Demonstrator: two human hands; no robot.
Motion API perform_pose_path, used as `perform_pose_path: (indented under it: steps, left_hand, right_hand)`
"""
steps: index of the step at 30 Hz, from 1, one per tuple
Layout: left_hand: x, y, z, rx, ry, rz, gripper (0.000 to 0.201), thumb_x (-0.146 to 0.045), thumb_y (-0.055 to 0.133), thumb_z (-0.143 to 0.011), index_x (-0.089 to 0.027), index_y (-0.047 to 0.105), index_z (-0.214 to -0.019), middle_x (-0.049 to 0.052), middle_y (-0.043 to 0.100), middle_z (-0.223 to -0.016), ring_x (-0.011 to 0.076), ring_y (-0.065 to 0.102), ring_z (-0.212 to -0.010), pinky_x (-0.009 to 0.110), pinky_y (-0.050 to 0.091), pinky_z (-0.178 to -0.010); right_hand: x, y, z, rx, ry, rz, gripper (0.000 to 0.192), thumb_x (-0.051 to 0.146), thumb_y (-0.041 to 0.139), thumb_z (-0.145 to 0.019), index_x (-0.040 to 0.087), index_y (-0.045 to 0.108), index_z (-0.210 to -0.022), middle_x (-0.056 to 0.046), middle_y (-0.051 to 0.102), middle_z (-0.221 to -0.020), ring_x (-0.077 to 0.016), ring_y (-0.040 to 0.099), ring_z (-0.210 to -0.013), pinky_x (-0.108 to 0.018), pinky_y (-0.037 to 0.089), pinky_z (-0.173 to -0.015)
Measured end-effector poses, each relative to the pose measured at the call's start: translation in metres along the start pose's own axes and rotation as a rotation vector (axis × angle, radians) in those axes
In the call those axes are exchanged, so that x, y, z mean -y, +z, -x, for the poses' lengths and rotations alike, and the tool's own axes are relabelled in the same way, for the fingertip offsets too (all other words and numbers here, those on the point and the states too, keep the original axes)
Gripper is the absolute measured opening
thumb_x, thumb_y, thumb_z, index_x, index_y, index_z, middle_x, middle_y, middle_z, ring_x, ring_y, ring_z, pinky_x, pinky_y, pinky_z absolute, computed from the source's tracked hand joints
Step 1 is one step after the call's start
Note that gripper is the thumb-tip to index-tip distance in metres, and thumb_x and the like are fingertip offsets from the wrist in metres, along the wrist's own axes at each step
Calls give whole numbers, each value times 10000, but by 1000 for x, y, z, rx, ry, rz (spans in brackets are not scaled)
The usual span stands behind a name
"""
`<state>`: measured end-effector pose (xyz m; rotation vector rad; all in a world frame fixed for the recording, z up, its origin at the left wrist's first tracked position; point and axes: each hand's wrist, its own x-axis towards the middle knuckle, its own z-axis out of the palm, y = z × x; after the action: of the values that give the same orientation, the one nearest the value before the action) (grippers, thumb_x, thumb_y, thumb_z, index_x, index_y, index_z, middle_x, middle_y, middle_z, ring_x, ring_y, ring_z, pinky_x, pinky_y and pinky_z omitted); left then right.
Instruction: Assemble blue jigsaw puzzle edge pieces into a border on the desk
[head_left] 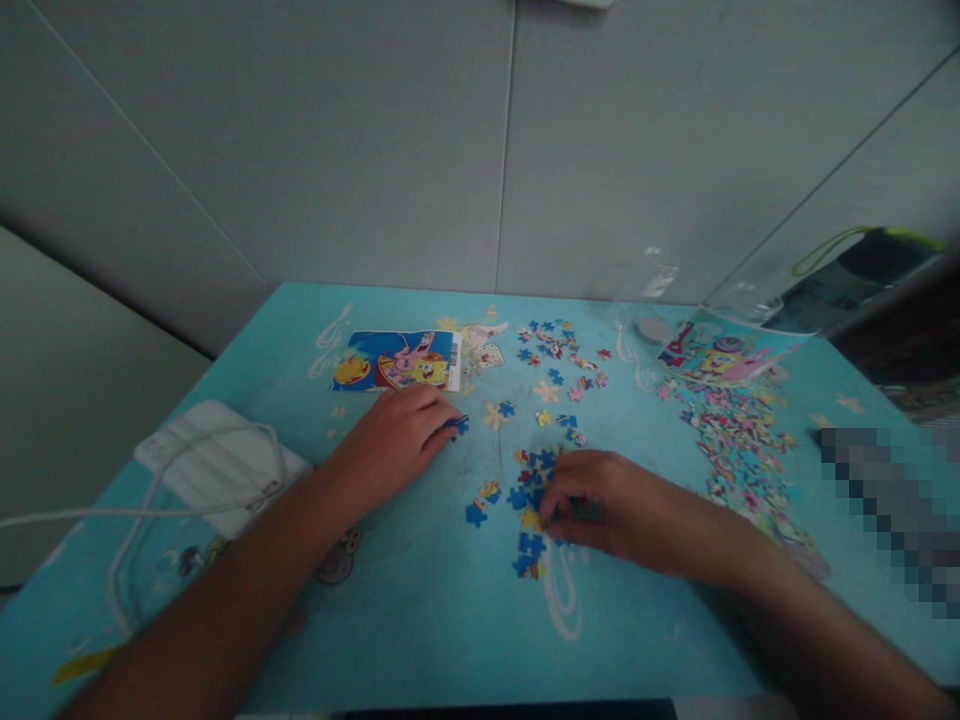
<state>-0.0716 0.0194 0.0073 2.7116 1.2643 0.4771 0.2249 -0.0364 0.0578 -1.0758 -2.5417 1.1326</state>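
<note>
My left hand (397,435) rests palm down on the turquoise table (420,620), its fingertips touching a blue puzzle piece (459,426). My right hand (607,505) lies over a small cluster of blue and yellow puzzle pieces (529,480), with its fingers pinching a dark piece (583,510). More joined blue pieces (529,553) sit just in front of that hand. A cartoon reference card (397,361) lies flat behind my left hand.
A big heap of loose pieces (739,440) spreads at the right, beside a clear plastic bag with a cartoon print (720,350). Several scattered pieces (559,350) lie at the back centre. A white power bank with a cable (214,460) sits at the left.
</note>
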Motion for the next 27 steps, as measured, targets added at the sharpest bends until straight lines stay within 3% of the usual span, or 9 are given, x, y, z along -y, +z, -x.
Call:
perform_pose_path:
  steps: [5,14,20,24,27]
  left_hand:
    - [-1,-1,0,14,-4,-12,182,-287,553,-970,-206,674,-1080,62,653,-1087,236,600,-1035,411,466,-902]
    - [-3,-2,-1,12,1,-6,179,-274,546,-975,-208,676,-1079,64,644,-1076,224,595,-1043,394,468,-914]
    - [-4,-3,-2,20,1,-23,181,-277,547,-977,-198,674,-1078,66,642,-1074,228,594,-1039,400,467,-913]
    - [-5,-3,-2,21,-1,-23,178,-276,552,-974,-197,682,-1067,64,646,-1050,230,595,-1038,400,465,-915]
    - [-6,-4,-2,27,-3,-35,183,-287,553,-974,-205,683,-1074,63,641,-1038,230,595,-1022,404,463,-905]
  right_hand:
    - [11,10,-2,36,-66,27,143,189,682,-893,259,741,-1002,-9,691,-926,-161,631,-899,-289,443,-860]
    - [9,13,-1,59,-79,66,160,218,644,-930,282,732,-1048,-7,662,-952,-156,613,-915,-290,426,-856]
    - [8,11,-4,3,-20,74,81,308,696,-896,247,726,-940,-13,649,-922,-163,611,-883,-293,451,-838]
    - [2,21,-14,-135,-27,101,184,317,642,-935,249,711,-1091,-40,648,-990,-180,608,-934,-315,459,-874]
    - [-1,30,-19,-199,6,141,186,291,640,-934,244,708,-1101,-56,639,-1047,-199,597,-984,-340,454,-910]
